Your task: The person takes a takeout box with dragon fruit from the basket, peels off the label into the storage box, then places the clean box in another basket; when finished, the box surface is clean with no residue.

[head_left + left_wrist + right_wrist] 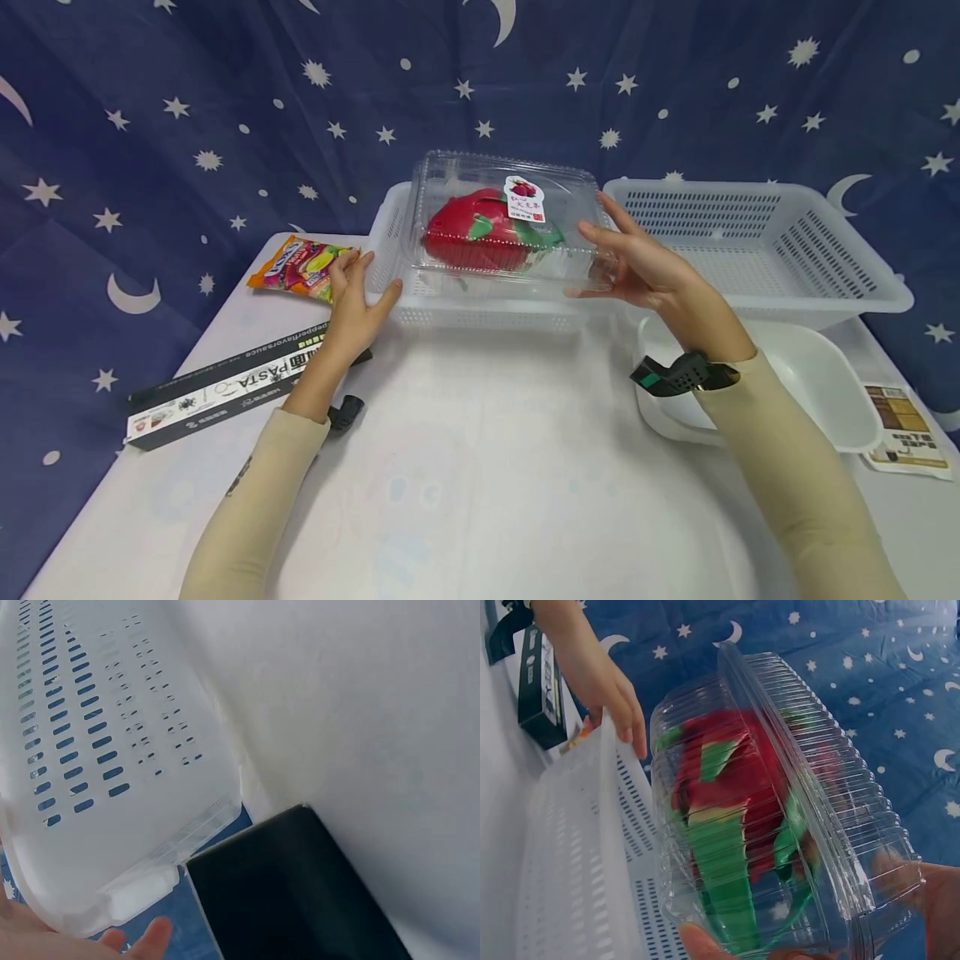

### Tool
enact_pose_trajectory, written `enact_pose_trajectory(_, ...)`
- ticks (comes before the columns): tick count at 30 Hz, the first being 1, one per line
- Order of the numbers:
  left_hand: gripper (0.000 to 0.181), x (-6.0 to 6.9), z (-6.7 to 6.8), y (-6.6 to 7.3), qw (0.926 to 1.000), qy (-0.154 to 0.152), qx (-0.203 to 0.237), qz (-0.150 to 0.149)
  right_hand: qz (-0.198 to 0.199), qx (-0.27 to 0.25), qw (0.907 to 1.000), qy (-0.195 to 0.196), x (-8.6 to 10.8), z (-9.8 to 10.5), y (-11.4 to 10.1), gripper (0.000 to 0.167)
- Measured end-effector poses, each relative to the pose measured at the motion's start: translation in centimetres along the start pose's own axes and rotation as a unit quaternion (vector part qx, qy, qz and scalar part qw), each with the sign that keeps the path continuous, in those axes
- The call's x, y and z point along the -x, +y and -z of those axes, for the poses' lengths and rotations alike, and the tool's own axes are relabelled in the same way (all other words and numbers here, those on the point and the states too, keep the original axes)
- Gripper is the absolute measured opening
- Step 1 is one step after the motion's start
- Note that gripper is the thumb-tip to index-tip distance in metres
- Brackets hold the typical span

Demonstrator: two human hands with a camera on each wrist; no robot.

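My right hand (pixel 645 262) grips the right end of a clear plastic clamshell box (pixel 577 237), thumb below and fingers on its lid side. Inside lies a red dragon fruit (pixel 468 225) with green scales; a white label (pixel 525 198) sticks to the lid. The box is tilted above a white perforated basket (pixel 487 315). At that basket's left end my left hand (pixel 356 308) holds the corner, thumb in front and fingers round the end. The left wrist view shows its fingertips (pixel 154 937) beside the basket's end tab.
Another white basket (pixel 825 308) stands at the right, behind a white basin (pixel 810 375). A brown-and-white packet (pixel 907 429) lies beyond the basin. On the left are a colourful candy bag (pixel 292 267) and a long black pasta box (pixel 225 387). A starry blue curtain (pixel 247 75) hangs behind.
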State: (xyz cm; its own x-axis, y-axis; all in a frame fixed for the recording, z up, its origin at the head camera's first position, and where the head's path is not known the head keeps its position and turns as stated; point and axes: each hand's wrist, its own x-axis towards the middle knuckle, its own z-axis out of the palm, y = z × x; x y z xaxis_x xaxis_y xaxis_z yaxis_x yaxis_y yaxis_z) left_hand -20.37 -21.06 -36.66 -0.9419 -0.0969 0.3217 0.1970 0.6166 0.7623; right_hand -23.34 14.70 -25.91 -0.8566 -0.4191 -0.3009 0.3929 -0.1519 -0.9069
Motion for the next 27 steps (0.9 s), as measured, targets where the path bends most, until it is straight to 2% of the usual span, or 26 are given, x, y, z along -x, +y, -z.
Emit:
enact_pose_trajectory(5,0.055,0.1,-0.1,0.3,0.9959,0.039,-0.009,-0.081,0.011,0.008,0.9999,-0.009,1.3,0.3,0.2,0.086)
enact_pose_trajectory(9,0.054,0.3,-0.1,0.9,0.9865,0.045,0.008,-0.158,0.020,0.020,0.9994,-0.021,2.2,0.4,0.4,0.086)
enact_pose_trajectory(11,0.057,0.6,0.1,1.4,0.9807,0.031,0.036,-0.190,0.021,0.024,0.9992,-0.025,2.7,0.5,0.6,0.085)
enact_pose_trajectory(13,0.065,1.0,0.4,2.0,0.9727,0.001,0.079,-0.218,0.023,0.031,0.9989,-0.025,3.3,0.5,0.9,0.083)
enact_pose_trajectory(16,0.083,1.7,0.7,2.9,0.9527,-0.056,0.163,-0.250,0.031,0.048,0.9979,-0.029,4.1,0.5,1.4,0.082)
enact_pose_trajectory(19,0.106,2.2,0.8,3.5,0.9286,-0.107,0.241,-0.261,0.041,0.064,0.9965,-0.034,4.9,0.7,1.8,0.080)
enact_pose_trajectory(20,0.113,2.3,0.8,3.8,0.9226,-0.119,0.261,-0.258,0.044,0.068,0.9960,-0.036,5.1,0.8,1.9,0.079)
enact_pose_trajectory(23,0.124,2.7,0.8,4.2,0.9111,-0.139,0.299,-0.247,0.051,0.077,0.9947,-0.045,5.8,1.0,2.4,0.076)
enact_pose_trajectory(27,0.129,3.3,0.8,4.4,0.9042,-0.158,0.324,-0.229,0.060,0.092,0.9925,-0.054,6.6,1.2,3.1,0.075)
